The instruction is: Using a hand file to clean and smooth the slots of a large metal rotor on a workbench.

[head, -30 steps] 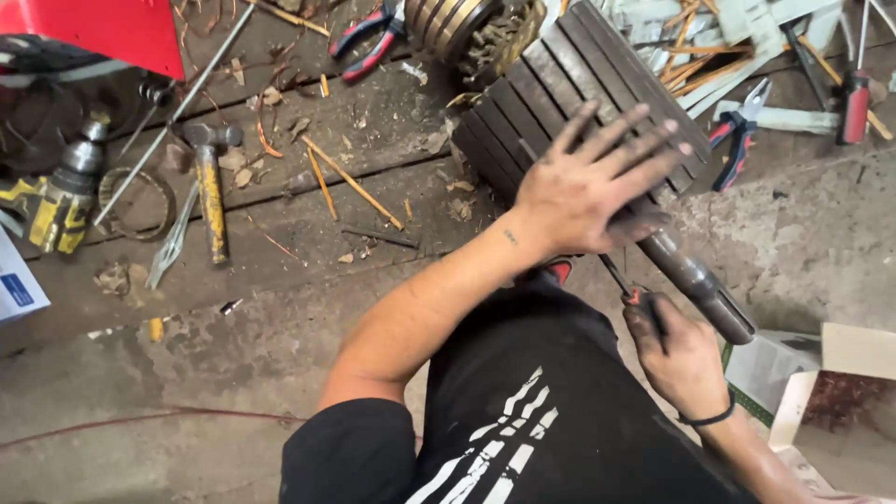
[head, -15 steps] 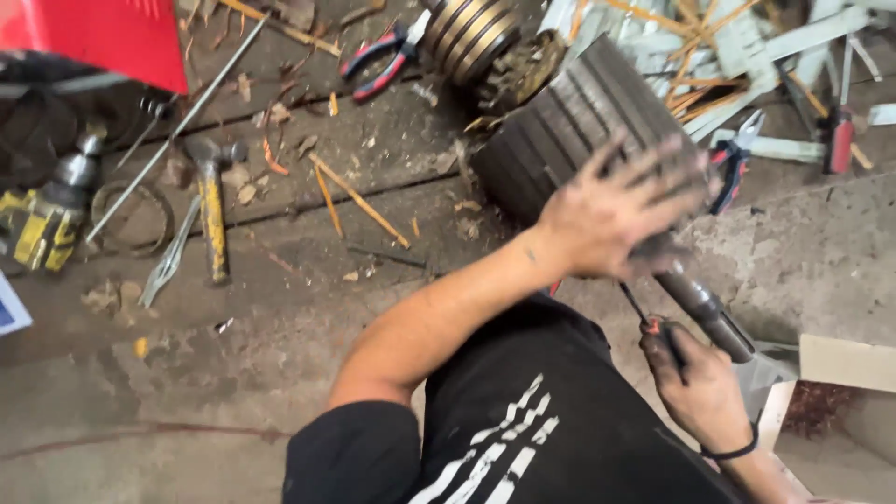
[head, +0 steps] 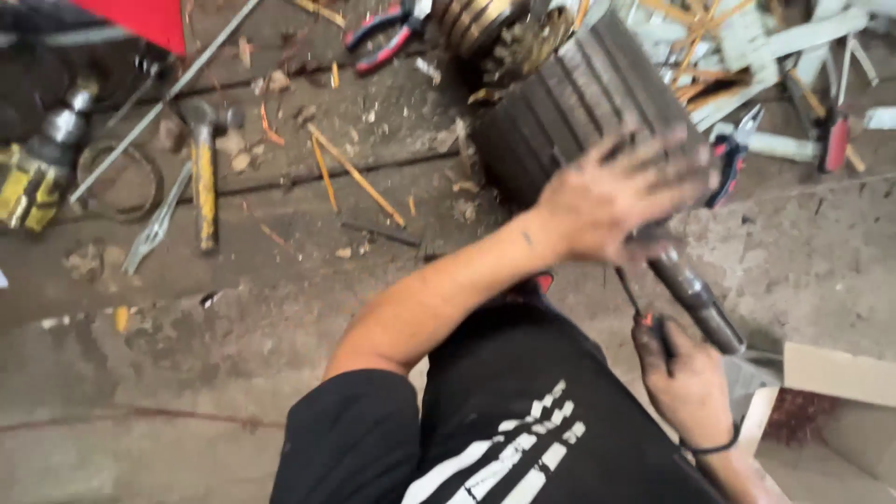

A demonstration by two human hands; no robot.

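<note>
A dark slotted motor rotor (head: 569,112) lies on the dirty concrete floor, its steel shaft (head: 695,303) pointing toward me. My left hand (head: 611,201) rests flat on top of the rotor with fingers spread, blurred by motion. My right hand (head: 686,383), a black band on its wrist, is closed around a thin screwdriver (head: 630,294) with a red handle. The tool's tip points up beside the shaft, just under my left hand. My black printed shirt fills the bottom of the view.
A yellow-handled hammer (head: 203,182), a yellow power drill (head: 33,182), a long metal rod (head: 163,103) and red-handled pliers (head: 383,37) lie to the left. Blue-handled pliers (head: 733,154), a red-handled tool (head: 833,140) and wood scraps lie right. A cardboard box (head: 831,373) sits lower right.
My left hand has swept across the top of the rotor, and the rotor seems to have turned under it. The right hand stays low by the shaft with the screwdriver.
</note>
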